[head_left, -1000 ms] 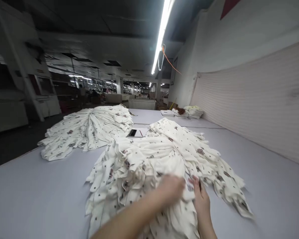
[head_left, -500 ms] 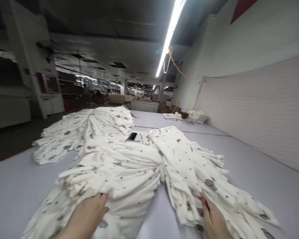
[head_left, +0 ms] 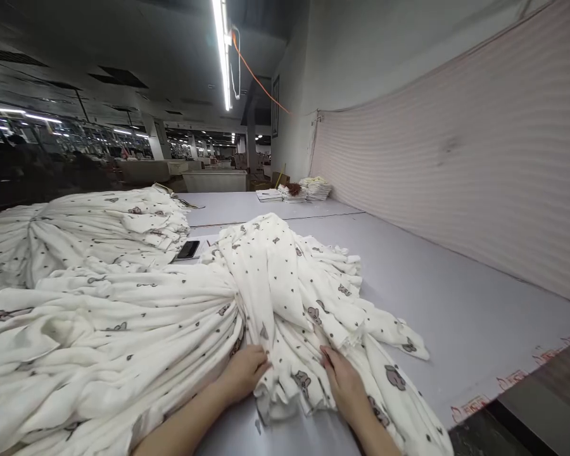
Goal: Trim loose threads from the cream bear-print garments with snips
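A big heap of white printed fabric pieces [head_left: 275,278] lies fanned across the pale grey cutting table [head_left: 446,304] in front of me. My left hand [head_left: 244,370] rests at the lower edge of the heap, fingers curled into the layers. Just right of it, my right hand [head_left: 344,383] lies on the same layers with fingers pressed into the cloth. Both hands sit close together at the near end of the right-hand bundle. A wider spread of the same cloth [head_left: 76,329] lies to the left.
A second heap of the same fabric [head_left: 99,221] lies farther back left. A dark phone [head_left: 189,249] sits on paper between the heaps. Small stacks of cloth [head_left: 308,189] stand at the far end. A striped fabric wall [head_left: 456,164] runs along the right; the table's near right edge [head_left: 517,380] shows.
My left hand has moved right from the left spread to the right bundle, beside my right hand. The view has swung to the right and the fabric has shifted left.
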Available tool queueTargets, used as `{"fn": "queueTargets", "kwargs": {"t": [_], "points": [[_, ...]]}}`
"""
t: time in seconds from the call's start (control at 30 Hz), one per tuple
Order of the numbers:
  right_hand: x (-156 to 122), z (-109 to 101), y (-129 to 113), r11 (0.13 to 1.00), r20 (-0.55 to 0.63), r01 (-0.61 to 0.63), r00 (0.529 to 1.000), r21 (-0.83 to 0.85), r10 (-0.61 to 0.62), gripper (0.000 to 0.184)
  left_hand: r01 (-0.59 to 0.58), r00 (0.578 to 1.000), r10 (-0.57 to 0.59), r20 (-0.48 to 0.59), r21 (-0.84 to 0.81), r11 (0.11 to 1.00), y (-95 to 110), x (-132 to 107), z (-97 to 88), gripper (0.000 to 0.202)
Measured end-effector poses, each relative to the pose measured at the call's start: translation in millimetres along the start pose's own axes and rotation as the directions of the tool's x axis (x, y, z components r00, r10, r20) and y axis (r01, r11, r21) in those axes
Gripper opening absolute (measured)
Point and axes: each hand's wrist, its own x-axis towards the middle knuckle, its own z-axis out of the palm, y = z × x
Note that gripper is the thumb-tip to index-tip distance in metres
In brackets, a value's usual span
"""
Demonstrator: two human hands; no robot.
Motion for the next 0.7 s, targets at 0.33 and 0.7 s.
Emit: {"fn": "queueTargets", "kwargs": {"t": [0.33,0.7], "points": [[-33,-22,-41,0.984,0.110,0.014,0.993,0.177,-0.034,0.036,0.116,0.993,-0.105,0.050,-0.303,0.946,18,-23,21.1,0.040],[-38,5,-77,0.986,0.185,0.107,0.974,0.125,-0.129,0.037,0.132,0.991,-0.130,0.025,-0.259,0.957,21,-21,13.7,0.042]]}}
